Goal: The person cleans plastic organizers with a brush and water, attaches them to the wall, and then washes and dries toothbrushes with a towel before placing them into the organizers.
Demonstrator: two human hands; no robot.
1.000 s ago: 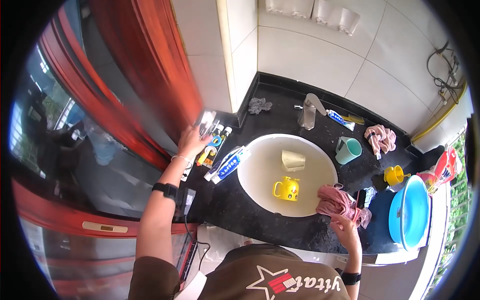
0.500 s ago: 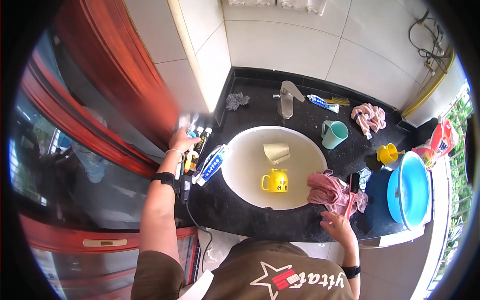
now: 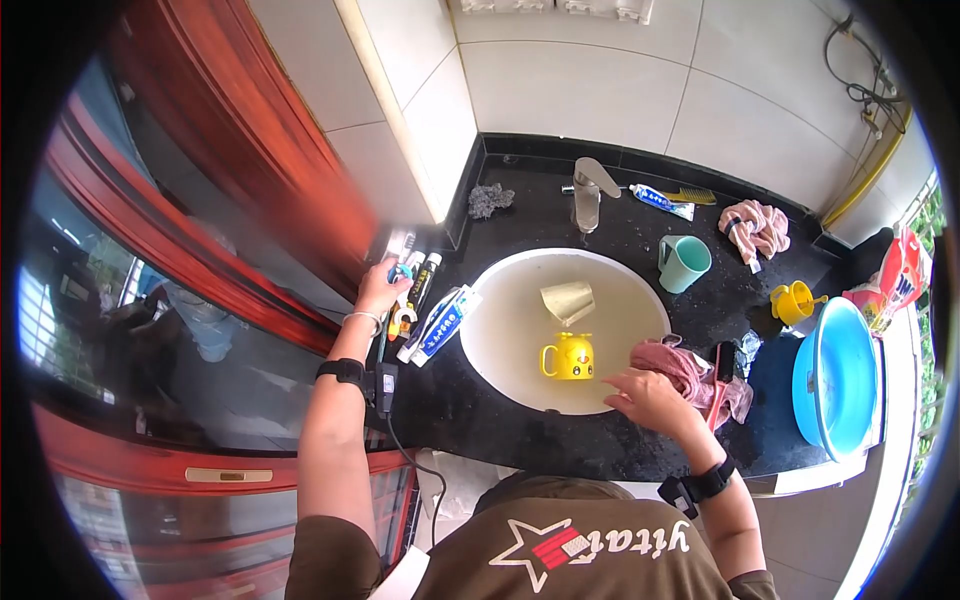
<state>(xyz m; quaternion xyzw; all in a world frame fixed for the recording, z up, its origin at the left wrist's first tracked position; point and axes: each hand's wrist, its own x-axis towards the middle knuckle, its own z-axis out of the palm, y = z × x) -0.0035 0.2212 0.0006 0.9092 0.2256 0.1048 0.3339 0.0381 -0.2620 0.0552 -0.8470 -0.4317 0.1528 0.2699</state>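
So the left hand [image 3: 378, 288] is reaching in among the tubes [image 3: 424, 283] at the counter's [image 3: 520, 432] left end, fingers bent in close together; can't tell if it's actually gripping anything. The right hand [image 3: 648, 398] is hovering by the sink's [image 3: 563, 400] right rim, fingers loosely spread and holding nothing, right beside the pink cloth [image 3: 672, 366]. The yellow mug [image 3: 573, 357] is lying in the sink, just below the cream cup [image 3: 568, 302].

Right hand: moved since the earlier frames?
Yes. Judged against the sink, the right hand has moved left and forward; its fingertips are now at the sink's rim.
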